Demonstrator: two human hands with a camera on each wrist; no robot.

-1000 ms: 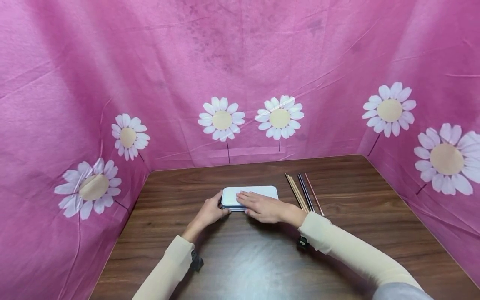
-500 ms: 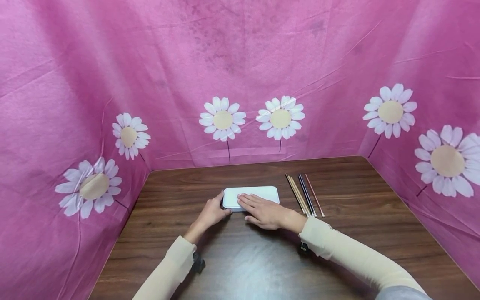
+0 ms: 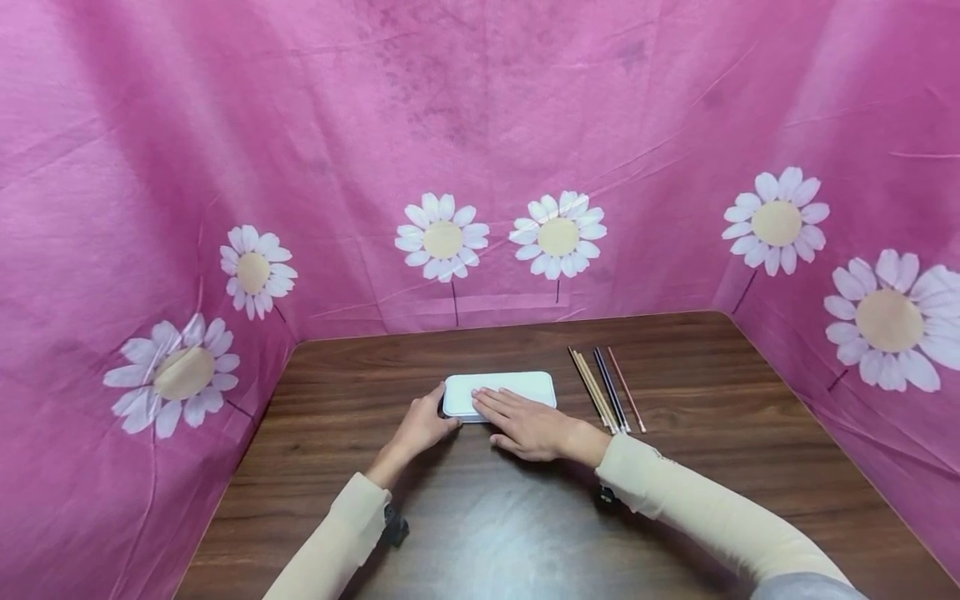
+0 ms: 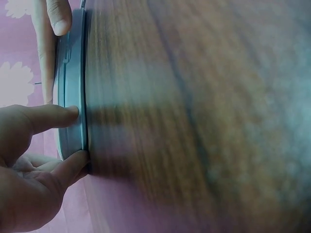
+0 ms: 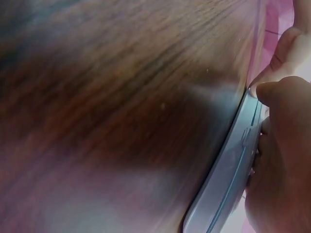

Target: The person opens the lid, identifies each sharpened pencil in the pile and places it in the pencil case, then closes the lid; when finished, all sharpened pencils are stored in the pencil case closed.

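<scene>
A white tin pencil case (image 3: 521, 382) lies on the table with its lid down. Its left end is held by my left hand (image 3: 418, 425), the thumb at the near corner and the fingers round the side. My right hand (image 3: 531, 427) lies with straight fingers across the lid and presses on it. In the left wrist view, the left thumb and a finger grip the end of the case (image 4: 73, 87). Only a thin seam shows between lid and base along the near side of the case (image 5: 226, 179) in the right wrist view.
Right of the case, several pencils lie side by side: tan ones (image 3: 588, 383), dark ones (image 3: 611, 390) and a red one (image 3: 628, 393). Dark wood-grain table (image 3: 352, 517) spreads around them. A pink cloth with daisies (image 3: 337, 167) stands behind and along both sides.
A second ago the lid stood slightly raised along the near edge; it has come down flat under my right hand. Both hands have otherwise stayed in place.
</scene>
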